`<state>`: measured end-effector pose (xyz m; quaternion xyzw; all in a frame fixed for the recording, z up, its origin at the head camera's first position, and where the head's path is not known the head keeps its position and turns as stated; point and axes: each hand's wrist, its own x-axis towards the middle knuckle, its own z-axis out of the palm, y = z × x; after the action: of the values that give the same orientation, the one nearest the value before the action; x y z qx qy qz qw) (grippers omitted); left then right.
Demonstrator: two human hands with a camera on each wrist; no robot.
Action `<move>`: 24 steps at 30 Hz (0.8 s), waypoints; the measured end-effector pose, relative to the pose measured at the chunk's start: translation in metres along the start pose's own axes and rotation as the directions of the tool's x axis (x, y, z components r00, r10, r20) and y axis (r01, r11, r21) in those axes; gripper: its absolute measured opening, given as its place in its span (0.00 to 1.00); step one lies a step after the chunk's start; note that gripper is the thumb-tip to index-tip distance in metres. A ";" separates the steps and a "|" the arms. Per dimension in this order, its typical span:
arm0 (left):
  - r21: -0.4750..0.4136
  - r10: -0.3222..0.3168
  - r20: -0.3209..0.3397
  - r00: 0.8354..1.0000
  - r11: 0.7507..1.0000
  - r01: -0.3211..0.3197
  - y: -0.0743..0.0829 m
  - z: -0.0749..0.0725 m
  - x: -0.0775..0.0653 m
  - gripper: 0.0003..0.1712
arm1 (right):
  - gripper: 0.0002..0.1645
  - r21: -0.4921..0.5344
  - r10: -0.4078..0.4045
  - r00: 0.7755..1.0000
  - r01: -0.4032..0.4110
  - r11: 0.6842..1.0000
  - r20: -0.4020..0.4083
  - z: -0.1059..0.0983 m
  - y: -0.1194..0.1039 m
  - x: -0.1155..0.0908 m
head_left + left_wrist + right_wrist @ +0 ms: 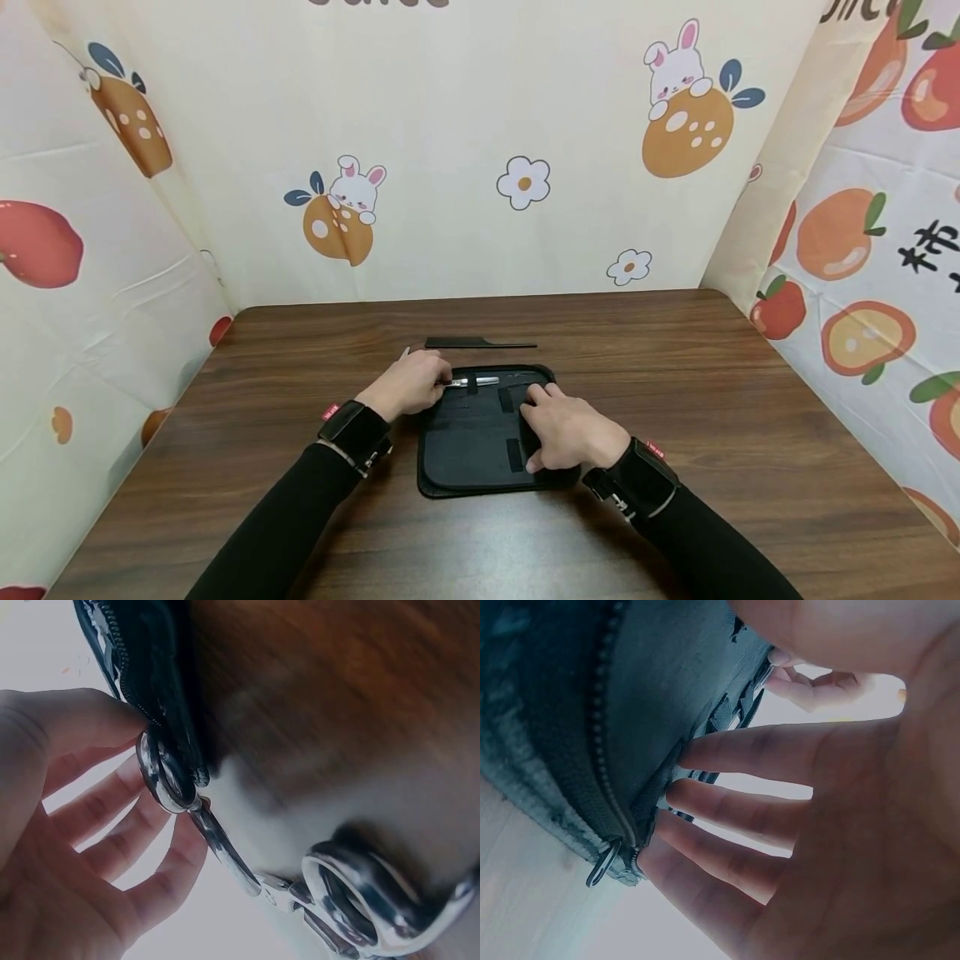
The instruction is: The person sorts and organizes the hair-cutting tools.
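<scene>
The left hand (411, 383) is pinching a scissors (486, 381) ring, apparently working the blades through a narrow strap (472, 384), the main hindrance; the next move is probably calling for straight guiding. Beyond the open case (471, 462), a comb (457, 342) is lying clear. The right hand (566, 429) is resting fingertips, slightly apart, on the case.

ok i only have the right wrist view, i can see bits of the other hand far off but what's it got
Observer: In the left wrist view, the left hand holds silver scissors at one ring handle.
Operator: anything lying past the far edge of the case
Observer: Yes, the head view shows a black comb on the wooden table, just beyond the black case.
</scene>
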<state>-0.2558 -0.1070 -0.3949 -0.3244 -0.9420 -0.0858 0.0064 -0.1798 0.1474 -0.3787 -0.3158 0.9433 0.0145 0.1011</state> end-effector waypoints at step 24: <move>0.027 0.058 -0.035 0.998 0.998 -0.058 0.006 0.004 0.006 0.07 | 0.39 0.015 0.004 1.000 -0.004 1.000 -0.004 0.002 0.000 0.001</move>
<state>-0.2567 -0.0982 -0.3977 -0.3499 -0.9330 -0.0790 0.0299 -0.1806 0.1468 -0.3806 -0.3131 0.9442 0.0069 0.1017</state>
